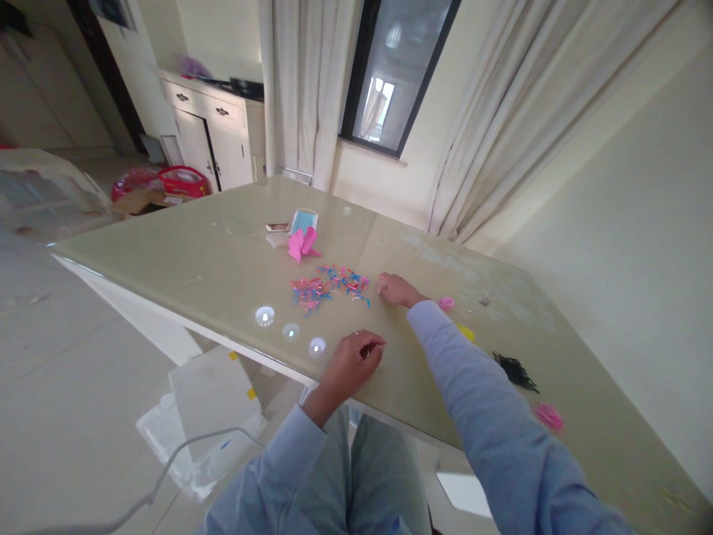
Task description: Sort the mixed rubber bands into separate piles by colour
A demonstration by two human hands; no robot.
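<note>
Small pink, orange and blue pieces [346,279] lie scattered in a loose pile on the glossy table [234,253]; they are too small to name. My right hand [396,289] reaches to the right edge of this pile, its fingertips drawn together at the tabletop. Whatever they may pinch is hidden. Nearer to me, my left hand [352,362] hovers by the front edge, fingers curled and thumb meeting the forefinger. I cannot make out what is in it. Three bright round spots [265,316] show on the table left of this hand.
Behind the pile lie a pink folded paper-like piece [302,244], a blue face mask [304,221] and a small dark-and-white object [277,227]. Along the right are a pink bundle [549,416], a black bundle [513,371] and a yellow item [466,332]. A white cabinet [217,130] stands behind.
</note>
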